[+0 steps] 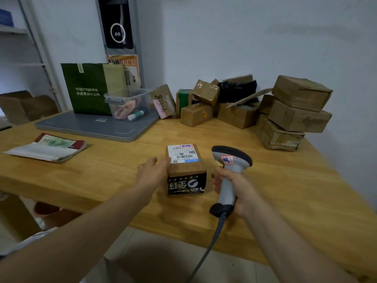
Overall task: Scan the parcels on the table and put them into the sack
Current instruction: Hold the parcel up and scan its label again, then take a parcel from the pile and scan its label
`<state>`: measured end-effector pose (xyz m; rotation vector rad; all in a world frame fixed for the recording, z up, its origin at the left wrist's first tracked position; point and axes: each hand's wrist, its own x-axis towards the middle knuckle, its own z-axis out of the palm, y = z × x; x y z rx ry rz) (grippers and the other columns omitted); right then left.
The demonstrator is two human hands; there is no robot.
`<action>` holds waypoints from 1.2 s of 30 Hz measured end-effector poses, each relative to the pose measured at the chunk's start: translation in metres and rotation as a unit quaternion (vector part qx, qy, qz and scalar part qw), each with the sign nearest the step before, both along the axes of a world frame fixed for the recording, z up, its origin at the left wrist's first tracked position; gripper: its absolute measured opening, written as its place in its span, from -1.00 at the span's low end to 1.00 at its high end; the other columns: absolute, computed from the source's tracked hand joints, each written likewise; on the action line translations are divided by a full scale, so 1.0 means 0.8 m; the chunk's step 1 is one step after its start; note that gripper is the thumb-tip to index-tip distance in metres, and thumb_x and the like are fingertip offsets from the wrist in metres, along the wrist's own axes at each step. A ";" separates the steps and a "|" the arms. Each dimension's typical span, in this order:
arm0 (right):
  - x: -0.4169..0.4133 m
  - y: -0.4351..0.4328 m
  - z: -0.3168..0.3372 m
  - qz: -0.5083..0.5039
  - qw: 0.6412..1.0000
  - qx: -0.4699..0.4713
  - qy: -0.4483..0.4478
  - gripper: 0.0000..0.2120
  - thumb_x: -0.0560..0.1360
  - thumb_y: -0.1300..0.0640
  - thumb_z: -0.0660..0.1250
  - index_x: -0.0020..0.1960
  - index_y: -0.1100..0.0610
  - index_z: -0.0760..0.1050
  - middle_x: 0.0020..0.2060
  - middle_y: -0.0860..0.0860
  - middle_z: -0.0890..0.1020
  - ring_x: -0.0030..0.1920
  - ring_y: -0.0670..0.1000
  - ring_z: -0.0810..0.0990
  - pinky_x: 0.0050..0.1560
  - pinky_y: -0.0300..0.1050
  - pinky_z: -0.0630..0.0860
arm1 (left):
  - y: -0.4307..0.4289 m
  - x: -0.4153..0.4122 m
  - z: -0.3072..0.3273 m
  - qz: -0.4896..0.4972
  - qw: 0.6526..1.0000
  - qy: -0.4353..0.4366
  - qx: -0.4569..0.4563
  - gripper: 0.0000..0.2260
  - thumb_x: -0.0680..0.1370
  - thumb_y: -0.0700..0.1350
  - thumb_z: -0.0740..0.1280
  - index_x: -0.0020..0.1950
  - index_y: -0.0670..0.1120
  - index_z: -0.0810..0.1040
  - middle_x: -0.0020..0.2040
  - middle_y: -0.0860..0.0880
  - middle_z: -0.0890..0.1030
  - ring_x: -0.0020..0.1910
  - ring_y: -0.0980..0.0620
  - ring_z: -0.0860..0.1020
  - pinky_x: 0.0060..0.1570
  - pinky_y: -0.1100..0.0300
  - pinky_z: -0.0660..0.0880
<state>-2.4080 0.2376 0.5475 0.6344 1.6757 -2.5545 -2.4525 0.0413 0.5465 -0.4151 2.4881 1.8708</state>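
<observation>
A small cardboard parcel (pixel 186 170) with a white shipping label on top and a black printed front lies in the middle of the wooden table (pixel 102 170). My left hand (pixel 152 170) reaches to its left side, fingers straight, fingertips at the parcel's upper left edge. My right hand (pixel 234 188) grips the handle of a grey barcode scanner (pixel 230 160) just right of the parcel, its dark head pointing away and a coiled cable hanging off the front edge. No sack is in view.
A heap of brown cardboard parcels (pixel 244 103) and a black bag (pixel 237 89) crowd the table's back right. A grey scale platform (pixel 95 127), clear plastic box (pixel 130 103) and green paper bag (pixel 87 88) stand at the back left; an open book (pixel 51 148) lies left.
</observation>
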 end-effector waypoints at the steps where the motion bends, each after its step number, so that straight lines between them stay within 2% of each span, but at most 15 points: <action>1: -0.002 -0.005 0.001 -0.001 1.000 0.006 0.000 -0.71 0.41 0.18 0.47 0.09 0.23 0.54 -0.11 0.16 0.66 -0.17 0.08 0.62 -0.16 -0.05 0.56 | 0.000 -0.001 -0.001 -0.005 1.000 -0.016 0.019 -0.38 0.54 0.21 0.28 0.52 -0.02 0.25 0.50 -0.07 0.22 0.39 -0.17 0.33 0.36 -0.14 0.33; 5: -0.002 -0.022 0.003 0.013 1.000 0.019 0.006 -0.73 0.40 0.15 0.49 0.05 0.13 0.50 -0.09 0.14 0.64 -0.16 0.11 0.60 -0.24 -0.06 0.52 | 0.006 0.003 0.004 -0.037 0.995 -0.032 0.082 -0.35 0.55 0.07 0.34 0.55 -0.06 0.15 0.42 -0.13 0.38 0.23 -0.12 0.49 0.21 -0.07 0.50; 8: 0.000 -0.021 0.004 -0.011 0.999 0.036 0.028 -0.75 0.40 0.17 0.49 0.01 0.12 0.49 -0.16 0.10 0.62 -0.22 0.07 0.57 -0.26 -0.06 0.49 | 0.006 0.016 0.014 -0.057 0.995 -0.035 0.076 -0.33 0.58 0.02 0.32 0.57 -0.05 0.05 0.24 -0.20 0.52 -0.07 -0.10 0.62 -0.17 0.05 0.62; 9: -0.001 -0.018 0.005 -0.030 0.998 0.032 0.039 -0.76 0.40 0.19 0.48 0.00 0.12 0.49 -0.19 0.09 0.61 -0.24 0.06 0.57 -0.26 -0.06 0.49 | 0.004 0.021 0.020 -0.051 0.997 -0.031 0.052 -0.35 0.59 0.02 0.29 0.58 -0.04 0.03 0.21 -0.20 0.52 -0.11 -0.11 0.62 -0.25 0.06 0.62; 11: 0.001 -0.011 0.009 -0.062 0.996 0.017 0.054 -0.80 0.42 0.21 0.47 -0.04 0.10 0.47 -0.25 0.07 0.58 -0.28 0.03 0.54 -0.30 -0.09 0.47 | -0.001 0.018 0.026 -0.056 0.994 0.018 -0.097 -0.33 0.58 -0.01 0.28 0.59 0.00 0.00 0.37 -0.16 0.38 0.14 -0.13 0.53 -0.04 0.00 0.58; 13: 0.005 -0.008 0.010 -0.072 0.996 0.014 0.052 -0.82 0.43 0.21 0.46 -0.05 0.09 0.48 -0.24 0.06 0.57 -0.27 0.02 0.54 -0.30 -0.10 0.47 | -0.005 0.005 0.038 -0.117 0.940 0.090 -0.307 -0.19 0.50 -0.06 0.38 0.59 0.05 -0.07 0.53 -0.10 0.10 0.45 -0.13 0.22 0.38 -0.09 0.30; 14: 0.007 -0.008 0.009 -0.070 0.996 0.013 0.049 -0.81 0.43 0.21 0.46 -0.02 0.11 0.49 -0.21 0.08 0.59 -0.24 0.03 0.56 -0.26 -0.08 0.50 | -0.004 -0.005 0.044 -0.164 0.900 0.114 -0.387 -0.12 0.46 -0.07 0.41 0.59 0.06 -0.12 0.57 -0.06 -0.03 0.53 -0.12 0.03 0.47 -0.11 0.08; 17: 0.016 -0.014 0.002 -0.052 0.998 0.006 0.046 -0.81 0.42 0.24 0.47 -0.01 0.19 0.54 -0.23 0.11 0.64 -0.26 0.04 0.61 -0.13 -0.04 0.59 | 0.012 -0.041 0.065 -0.309 0.804 0.115 -0.495 -0.01 0.43 -0.03 0.45 0.57 0.01 -0.25 0.58 -0.01 -0.24 0.54 -0.03 -0.28 0.46 -0.08 -0.26; 19: 0.022 -0.017 -0.004 -0.042 0.998 0.003 0.052 -0.83 0.42 0.25 0.46 -0.01 0.25 0.56 -0.30 0.11 0.65 -0.32 0.03 0.62 -0.14 -0.05 0.60 | 0.024 -0.066 0.075 -0.362 0.771 0.081 -0.518 0.01 0.41 -0.02 0.46 0.57 -0.02 -0.25 0.59 -0.08 -0.18 0.55 -0.07 -0.24 0.49 -0.09 -0.23; 22: 0.028 -0.015 -0.007 -0.042 0.997 -0.019 0.056 -0.82 0.42 0.25 0.46 0.00 0.26 0.56 -0.28 0.15 0.67 -0.30 0.06 0.65 -0.14 -0.02 0.62 | 0.042 -0.076 0.089 -0.396 0.728 0.022 -0.559 0.01 0.39 0.08 0.47 0.58 0.02 -0.20 0.57 -0.14 0.00 0.54 -0.15 -0.02 0.49 -0.09 0.02; 26: 0.032 -0.012 -0.007 -0.072 0.994 -0.049 0.062 -0.78 0.44 0.21 0.46 0.05 0.20 0.52 -0.17 0.16 0.67 -0.18 0.14 0.70 -0.13 0.01 0.65 | 0.051 -0.064 0.093 -0.349 0.698 -0.018 -0.625 0.02 0.27 0.47 0.35 0.56 0.02 0.06 0.45 -0.15 0.24 0.42 -0.17 0.21 0.35 -0.08 0.25; 28: 0.035 -0.010 -0.006 -0.086 0.992 -0.057 0.075 -0.80 0.45 0.18 0.46 0.03 0.16 0.52 -0.14 0.15 0.66 -0.13 0.17 0.70 -0.06 0.04 0.63 | 0.050 -0.054 0.091 -0.312 0.725 -0.045 -0.613 -0.03 0.24 0.58 0.18 0.44 -0.06 0.33 0.25 -0.14 0.44 0.23 -0.11 0.40 0.15 0.03 0.39; 30: 0.038 -0.011 -0.006 -0.082 0.992 -0.061 0.079 -0.80 0.44 0.16 0.46 0.02 0.13 0.52 -0.11 0.16 0.67 -0.10 0.17 0.70 -0.01 0.06 0.62 | 0.044 -0.047 0.088 -0.282 0.794 -0.056 -0.537 -0.10 0.31 0.55 0.08 0.28 -0.16 0.49 0.04 -0.09 0.55 -0.01 -0.04 0.52 -0.08 0.13 0.47; 33: 0.044 -0.020 -0.006 -0.049 0.994 -0.059 0.076 -0.73 0.42 0.12 0.48 0.08 0.11 0.54 -0.07 0.16 0.69 -0.07 0.12 0.70 -0.02 0.04 0.63 | 0.027 -0.036 0.079 -0.248 0.896 -0.057 -0.363 -0.41 0.57 0.30 0.09 0.16 -0.20 0.55 -0.07 -0.10 0.60 -0.17 -0.02 0.54 -0.29 0.19 0.50; 36: 0.046 -0.032 -0.005 -0.031 0.993 -0.072 0.084 -0.77 0.44 0.12 0.45 0.07 0.08 0.54 -0.04 0.12 0.68 -0.05 0.07 0.68 -0.04 0.01 0.63 | 0.002 -0.018 0.063 -0.197 0.957 -0.092 -0.192 -0.67 0.63 0.07 0.21 0.07 -0.19 0.56 -0.12 -0.09 0.59 -0.23 0.02 0.48 -0.30 0.21 0.49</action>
